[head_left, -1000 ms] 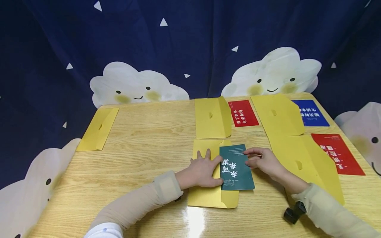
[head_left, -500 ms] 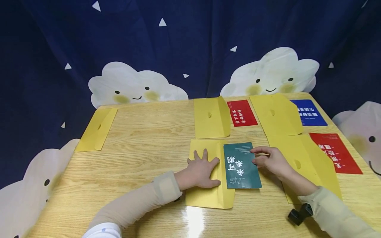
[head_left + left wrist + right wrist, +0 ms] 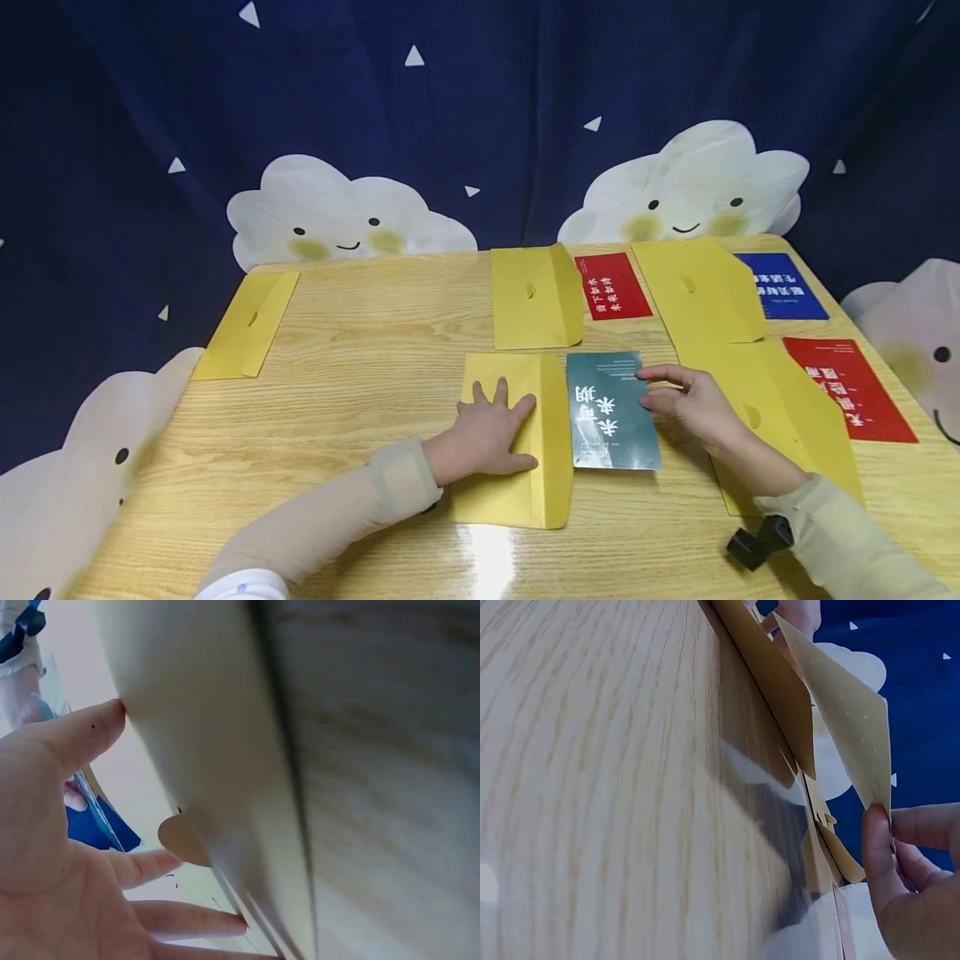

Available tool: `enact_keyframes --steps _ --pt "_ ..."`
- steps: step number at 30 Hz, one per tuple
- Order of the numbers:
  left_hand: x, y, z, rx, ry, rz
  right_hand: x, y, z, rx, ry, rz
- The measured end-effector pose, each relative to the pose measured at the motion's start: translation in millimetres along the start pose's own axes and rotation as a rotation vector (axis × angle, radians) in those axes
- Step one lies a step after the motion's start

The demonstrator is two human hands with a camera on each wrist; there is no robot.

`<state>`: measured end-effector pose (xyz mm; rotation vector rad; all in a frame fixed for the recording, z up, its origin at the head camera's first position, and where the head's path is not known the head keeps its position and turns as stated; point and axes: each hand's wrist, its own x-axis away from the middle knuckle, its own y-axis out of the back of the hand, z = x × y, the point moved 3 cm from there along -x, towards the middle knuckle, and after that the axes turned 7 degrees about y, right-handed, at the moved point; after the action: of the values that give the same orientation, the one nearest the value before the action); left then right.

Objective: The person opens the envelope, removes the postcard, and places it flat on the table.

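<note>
My left hand (image 3: 491, 429) rests with spread fingers on a yellow envelope (image 3: 555, 467) whose flap lies toward the right. In the left wrist view its thumb and fingertips touch the envelope (image 3: 210, 735) beside a semicircular cutout or tab. My right hand (image 3: 690, 408) pinches the right edge of a dark green card (image 3: 611, 412) with white characters, just right of the envelope. Seen from the right wrist, the card's pale back (image 3: 851, 712) is tilted above the wooden table, held between thumb and fingers. Card and envelope stand apart.
Behind lies another yellow envelope (image 3: 528, 300) with a red card (image 3: 615, 287). Two more envelopes (image 3: 697, 292) on the right lie by a blue card (image 3: 791, 287) and a red card (image 3: 862, 392). A lone envelope (image 3: 247, 325) is at the table's left edge. A dark blue curtain (image 3: 480, 108) hangs behind.
The green card, which overlapped the envelope, has moved right, off it, in my right hand's pinch. My left hand and the envelope have shifted left, uncovering the flap.
</note>
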<state>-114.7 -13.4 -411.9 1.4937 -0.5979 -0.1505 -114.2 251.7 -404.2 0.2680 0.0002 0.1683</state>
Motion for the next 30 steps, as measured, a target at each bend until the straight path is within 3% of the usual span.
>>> enact_keyframes --steps 13,30 --pt "8.5 3.2 21.9 0.039 -0.006 0.043 -2.3 2 -3 -0.071 0.004 -0.029" --pt "25.6 -1.2 57.0 0.136 0.034 0.014 -16.9 -28 -8 -0.11 0.021 0.029"
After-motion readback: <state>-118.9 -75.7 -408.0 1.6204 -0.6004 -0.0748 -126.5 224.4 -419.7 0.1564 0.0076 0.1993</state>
